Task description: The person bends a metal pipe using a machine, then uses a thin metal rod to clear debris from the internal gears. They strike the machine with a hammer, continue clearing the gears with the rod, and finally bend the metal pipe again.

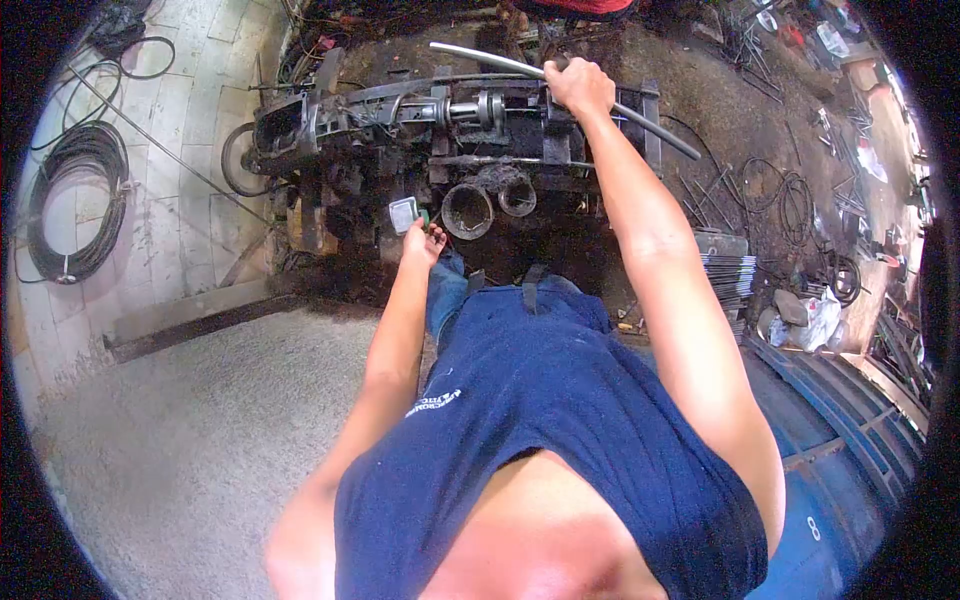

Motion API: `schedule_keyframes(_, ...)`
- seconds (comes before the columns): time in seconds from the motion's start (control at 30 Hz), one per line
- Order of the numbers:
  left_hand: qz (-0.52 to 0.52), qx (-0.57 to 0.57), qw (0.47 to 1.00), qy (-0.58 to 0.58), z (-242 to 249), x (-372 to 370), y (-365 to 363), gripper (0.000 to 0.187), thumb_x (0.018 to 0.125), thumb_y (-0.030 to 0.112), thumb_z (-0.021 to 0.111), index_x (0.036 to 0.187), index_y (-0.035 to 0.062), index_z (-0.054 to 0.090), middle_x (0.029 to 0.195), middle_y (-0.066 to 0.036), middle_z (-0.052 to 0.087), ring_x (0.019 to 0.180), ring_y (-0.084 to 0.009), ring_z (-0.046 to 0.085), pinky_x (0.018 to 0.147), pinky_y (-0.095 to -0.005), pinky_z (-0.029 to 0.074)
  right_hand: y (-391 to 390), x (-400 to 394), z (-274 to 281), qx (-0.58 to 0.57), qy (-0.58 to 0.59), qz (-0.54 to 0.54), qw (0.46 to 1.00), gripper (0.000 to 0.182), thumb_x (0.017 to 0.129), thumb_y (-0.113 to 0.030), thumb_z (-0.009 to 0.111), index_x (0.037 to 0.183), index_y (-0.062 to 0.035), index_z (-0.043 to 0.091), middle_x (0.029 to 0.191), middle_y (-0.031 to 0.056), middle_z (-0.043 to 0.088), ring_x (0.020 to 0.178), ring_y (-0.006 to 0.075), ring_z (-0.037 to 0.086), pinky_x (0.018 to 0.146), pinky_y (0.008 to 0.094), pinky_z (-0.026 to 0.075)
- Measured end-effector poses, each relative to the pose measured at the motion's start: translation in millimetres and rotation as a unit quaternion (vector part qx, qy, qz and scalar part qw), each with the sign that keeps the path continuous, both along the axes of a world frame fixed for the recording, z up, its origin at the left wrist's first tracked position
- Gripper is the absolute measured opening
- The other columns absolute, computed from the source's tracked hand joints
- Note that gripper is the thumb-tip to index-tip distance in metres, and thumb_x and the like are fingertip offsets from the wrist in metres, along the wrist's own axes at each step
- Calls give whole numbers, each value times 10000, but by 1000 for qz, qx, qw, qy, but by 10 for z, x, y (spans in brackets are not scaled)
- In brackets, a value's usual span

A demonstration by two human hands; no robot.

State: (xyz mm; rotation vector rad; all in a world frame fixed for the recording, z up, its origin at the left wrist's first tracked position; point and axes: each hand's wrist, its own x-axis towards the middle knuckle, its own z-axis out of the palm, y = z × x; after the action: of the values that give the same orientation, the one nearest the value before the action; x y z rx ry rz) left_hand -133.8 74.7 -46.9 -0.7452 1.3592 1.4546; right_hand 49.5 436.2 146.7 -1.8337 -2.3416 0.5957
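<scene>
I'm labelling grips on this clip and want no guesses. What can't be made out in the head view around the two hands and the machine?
- Right hand on the grey pipe: finger undersides hidden by the hand's own back.
- Left hand by the small grey box: contact unclear, too small.
- Machine: details lost in shadow and grime.
- Shirt print: too small, unreadable.
- Picture edges: blacked out by the lens rim.

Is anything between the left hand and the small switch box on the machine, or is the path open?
Nothing visible stands between them: the left hand is already at the switch box. The right hand has its grip on the metal tube.
</scene>
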Motion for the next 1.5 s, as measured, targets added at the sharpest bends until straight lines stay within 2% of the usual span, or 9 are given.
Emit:
schedule_keyframes(0.33,11,11,1000,-26,-61,-34,-17,295,988,307,452,811,75,493,722,-41,503,653,-184,517,647,-362,482,-18,-30,-6,13,3,0,1000,578,838,-547,497,926,-29,737,949,205,705,921,350,684,822,430,528)
schedule_keyframes(0.73,17,-5,1000,-2,49,40,-9,288,986,298,457,804,77,484,721,-42,508,656,-181,530,638,-356,494,-15,-6,6,11,2,1,1000,578,837,-538,487,923,-23,736,954,212,702,922,352,684,823,429,528)
schedule_keyframes(1.23,25,-3,1000,-6,-153,18,-82,174,997,275,448,971,106,480,745,-15,509,655,-172,512,643,-366,463,6,42,11,7,0,-13,1000,590,838,-557,503,937,-23,733,970,204,702,930,352,683,825,433,529)
schedule_keyframes(1.3,27,15,999,-36,-124,16,-94,160,1001,275,442,977,122,485,745,-14,507,656,-171,512,646,-365,462,-11,21,-2,1,1,-20,1000,588,838,-556,505,939,-23,732,971,204,702,928,353,683,824,435,528)
schedule_keyframes(1.43,25,-4,1000,-15,-110,35,-72,180,1000,285,450,944,120,495,740,-11,510,658,-169,513,647,-361,462,-8,-26,12,1,-11,-6,1000,594,844,-565,503,951,-27,731,989,201,701,943,344,681,828,429,526)
schedule_keyframes(1.5,21,22,999,-12,-104,48,-86,199,999,294,453,918,117,496,732,-9,513,662,-168,517,647,-362,462,-6,-5,35,-1,-15,0,1000,595,847,-567,500,955,-30,731,993,201,701,949,340,680,831,427,525)
